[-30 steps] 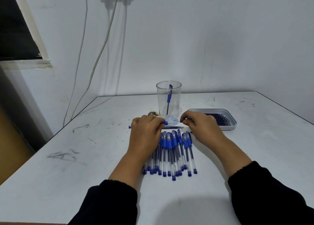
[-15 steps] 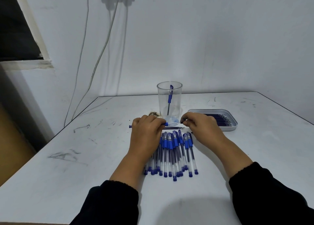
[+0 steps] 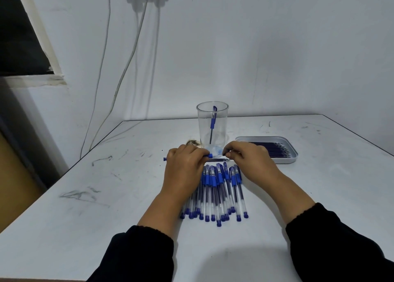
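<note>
Blue and clear plastic make up the pen we hold crosswise just in front of the cup, low over the tabletop. Our left hand is curled round the barrel, and the blue end pokes out past its knuckles on the side away from the cup. Our right hand pinches the thin dark end with bent fingers, close in front of the cup's base. We cannot tell how the small blue piece between the two hands sits on the pen.

Nearer to us than the cup lies a pile of pens, side by side and overlapping, their blue grips pointing toward the cup. Our left wrist covers part of the pile. Inside the cup one pen stands leaning, blue cap up.

Right of the cup sits a pale tray holding a row of dark refills; our right hand is just beside its near corner. A brownish scuff marks the tabletop left of the cup's base. Cables hang down the wall behind and left of the cup.
</note>
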### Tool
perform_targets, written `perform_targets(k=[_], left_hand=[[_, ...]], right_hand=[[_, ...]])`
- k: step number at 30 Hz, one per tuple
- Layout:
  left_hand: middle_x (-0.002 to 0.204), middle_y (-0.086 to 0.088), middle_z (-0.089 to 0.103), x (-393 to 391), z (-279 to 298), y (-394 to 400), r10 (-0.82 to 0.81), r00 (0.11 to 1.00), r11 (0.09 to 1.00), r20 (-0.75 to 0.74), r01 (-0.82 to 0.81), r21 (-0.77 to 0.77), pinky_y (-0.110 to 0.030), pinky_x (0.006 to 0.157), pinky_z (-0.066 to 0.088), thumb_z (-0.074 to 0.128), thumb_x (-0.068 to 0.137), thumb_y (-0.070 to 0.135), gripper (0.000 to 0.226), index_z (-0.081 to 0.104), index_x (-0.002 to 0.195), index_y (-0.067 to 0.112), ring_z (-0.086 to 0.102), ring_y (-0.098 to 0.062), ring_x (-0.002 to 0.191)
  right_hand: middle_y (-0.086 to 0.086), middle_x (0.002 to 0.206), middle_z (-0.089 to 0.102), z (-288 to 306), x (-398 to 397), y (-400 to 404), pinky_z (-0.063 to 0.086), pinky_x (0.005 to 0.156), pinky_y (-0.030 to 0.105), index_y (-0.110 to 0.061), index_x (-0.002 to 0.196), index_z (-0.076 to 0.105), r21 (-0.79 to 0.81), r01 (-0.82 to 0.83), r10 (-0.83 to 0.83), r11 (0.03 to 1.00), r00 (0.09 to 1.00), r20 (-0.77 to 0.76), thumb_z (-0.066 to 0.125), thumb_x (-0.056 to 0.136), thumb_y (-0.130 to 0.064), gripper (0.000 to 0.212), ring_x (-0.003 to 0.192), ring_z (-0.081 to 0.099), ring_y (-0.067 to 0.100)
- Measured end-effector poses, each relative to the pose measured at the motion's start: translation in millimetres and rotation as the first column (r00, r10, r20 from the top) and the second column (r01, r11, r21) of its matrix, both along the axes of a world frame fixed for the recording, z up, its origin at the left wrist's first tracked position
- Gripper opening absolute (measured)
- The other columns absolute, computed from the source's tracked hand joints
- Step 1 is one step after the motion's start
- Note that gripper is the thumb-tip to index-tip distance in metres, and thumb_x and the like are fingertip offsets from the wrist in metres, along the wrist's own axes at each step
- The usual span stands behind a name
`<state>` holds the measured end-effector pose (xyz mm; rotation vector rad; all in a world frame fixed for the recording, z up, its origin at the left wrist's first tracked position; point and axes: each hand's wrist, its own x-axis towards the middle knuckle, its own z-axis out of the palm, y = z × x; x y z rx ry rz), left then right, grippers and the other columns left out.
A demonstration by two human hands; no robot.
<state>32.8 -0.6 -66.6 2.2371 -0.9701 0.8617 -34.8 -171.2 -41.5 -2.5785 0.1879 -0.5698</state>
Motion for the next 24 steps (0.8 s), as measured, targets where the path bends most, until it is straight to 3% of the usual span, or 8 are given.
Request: perform_targets(k=[5,8,10,12,15,18,20,24], left_hand=[[0.091,0.004,0.068,-1.3,-0.7,-1.5,-0.033,0.999,0.999,-0.020,0.033,0.015,-0.032,0.081,0.032,0.068,0.086,0.017,0.014,0.070,0.100,0.020,0.059,-0.019,0.084],[0.091,0.004,0.068,-0.3,-1.4,-1.7,-0.019,0.999,1.000,-0.030,0.018,-0.004,-0.032,0.082,0.030,0.066,0.086,0.015,0.014,0.070,0.099,0.019,0.059,-0.019,0.084],[0.090,0.003,0.068,1.7,-1.6,-0.2,0.009,0.999,1.000,-0.038,-0.010,-0.026,-0.033,0.082,0.030,0.065,0.087,0.014,0.013,0.070,0.098,0.018,0.059,-0.021,0.084],[0.089,0.002,0.069,3.4,-1.5,1.1,0.032,0.999,0.998,-0.036,-0.033,-0.044,-0.035,0.081,0.031,0.066,0.086,0.012,0.014,0.071,0.097,0.017,0.059,-0.023,0.082],[0.088,0.001,0.069,3.8,-0.5,1.6,0.043,0.999,0.998,-0.029,-0.045,-0.050,-0.035,0.080,0.031,0.067,0.085,0.010,0.014,0.071,0.097,0.016,0.060,-0.024,0.080],[0.090,0.002,0.069,3.0,-0.1,0.8,0.033,0.999,0.999,-0.042,-0.035,-0.035,-0.034,0.082,0.030,0.065,0.087,0.013,0.013,0.071,0.098,0.017,0.059,-0.023,0.083],[0.090,0.003,0.068,2.6,-0.4,0.7,0.018,0.999,0.999,-0.042,-0.019,-0.030,-0.033,0.082,0.030,0.065,0.087,0.013,0.013,0.070,0.098,0.017,0.059,-0.022,0.083],[0.089,0.004,0.068,1.0,0.0,0.0,-0.016,0.999,0.999,-0.029,0.015,-0.032,-0.032,0.081,0.029,0.065,0.086,0.013,0.012,0.070,0.097,0.018,0.059,-0.020,0.083]], right_hand=[[-0.011,0.104,0.070,-5.4,0.2,5.4,0.046,0.097,0.039,-0.037,0.112,0.066,0.144,-0.109,0.105,0.984,0.994,0.030,0.052,0.097,-0.033,0.021,0.105,0.060,0.013],[-0.011,0.121,0.065,-2.3,-0.2,4.8,0.038,0.107,0.044,-0.040,0.134,0.052,0.151,-0.150,0.144,0.977,0.988,0.054,0.054,0.096,-0.034,0.038,0.117,0.055,0.014],[-0.014,0.126,0.060,2.3,-3.0,-5.2,0.034,0.109,0.047,-0.043,0.138,0.044,0.142,-0.088,0.082,0.986,0.995,0.052,0.063,0.091,-0.028,0.053,0.121,0.050,0.013],[-0.012,0.119,0.062,5.1,-6.1,-22.0,0.040,0.105,0.046,-0.041,0.133,0.049,0.203,-0.001,-0.006,0.979,0.999,0.033,0.070,0.085,-0.019,0.057,0.115,0.054,0.014],[-0.010,0.094,0.067,5.4,-8.5,-39.3,0.055,0.079,0.038,-0.037,0.098,0.062,0.362,0.044,-0.054,0.931,0.998,0.018,0.069,0.082,-0.009,0.033,0.096,0.063,0.016],[-0.008,0.086,0.069,5.9,-6.1,-38.4,0.051,0.063,0.025,-0.032,0.082,0.067,0.428,0.030,-0.045,0.903,0.999,0.024,0.068,0.085,-0.011,0.021,0.087,0.065,0.012],[-0.011,0.082,0.069,5.3,-3.5,-35.2,0.048,0.064,0.024,-0.032,0.077,0.067,0.408,0.014,-0.018,0.913,1.000,0.006,0.067,0.087,-0.016,0.019,0.082,0.064,0.007],[-0.011,0.083,0.070,0.9,0.1,-26.4,0.049,0.087,0.034,-0.032,0.083,0.068,0.356,-0.017,0.042,0.934,0.997,-0.064,0.060,0.092,-0.033,0.012,0.089,0.064,0.009]])
